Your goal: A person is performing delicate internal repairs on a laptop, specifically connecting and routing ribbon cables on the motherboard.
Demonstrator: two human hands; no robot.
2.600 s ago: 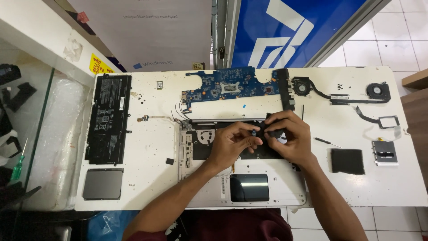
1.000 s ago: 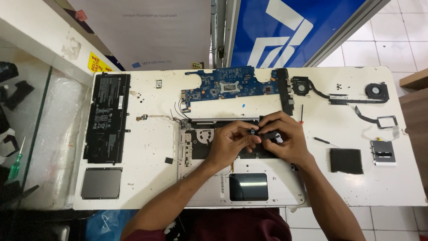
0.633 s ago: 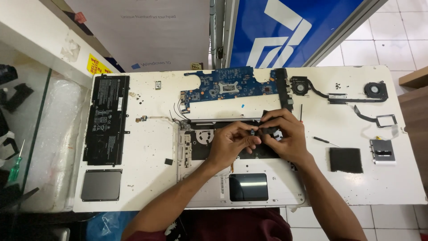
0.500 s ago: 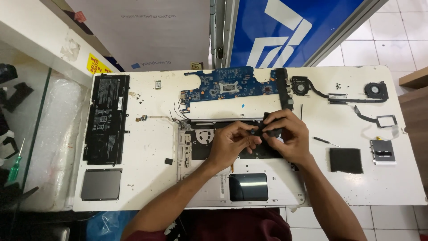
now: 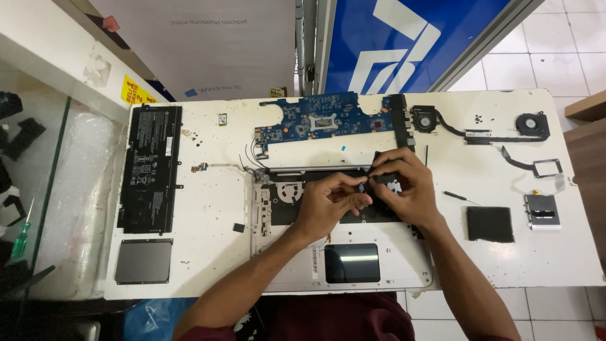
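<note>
An opened silver laptop base [image 5: 278, 278] is laid on the white table [image 5: 208, 265], just in front of the person. Both hands are brought together over its upper right part. A small black part [image 5: 382, 177] is pinched between thumb and fingers of the right hand [image 5: 404, 189], near the base's top edge. The left hand [image 5: 331, 202] is curled, fingertips pressed together and touching the same spot just beside the black part; whether anything is pinched in it cannot be told. The dark touchpad [image 5: 351, 263] is seen below the hands, in the base. A blue motherboard [image 5: 322, 120] is laid beyond the base, with a black bar [image 5: 399, 120] at its right end. A fan with heat pipe [image 5: 442, 123] and a second fan [image 5: 531, 124] are placed at the far right. A black battery [image 5: 150, 168] is laid at the left, a grey panel [image 5: 143, 261] below it. A black square pad [image 5: 490, 224], a small metal drive [image 5: 541, 211] and a thin screwdriver [image 5: 461, 197] are seen right of the hands, well apart from them.
</note>
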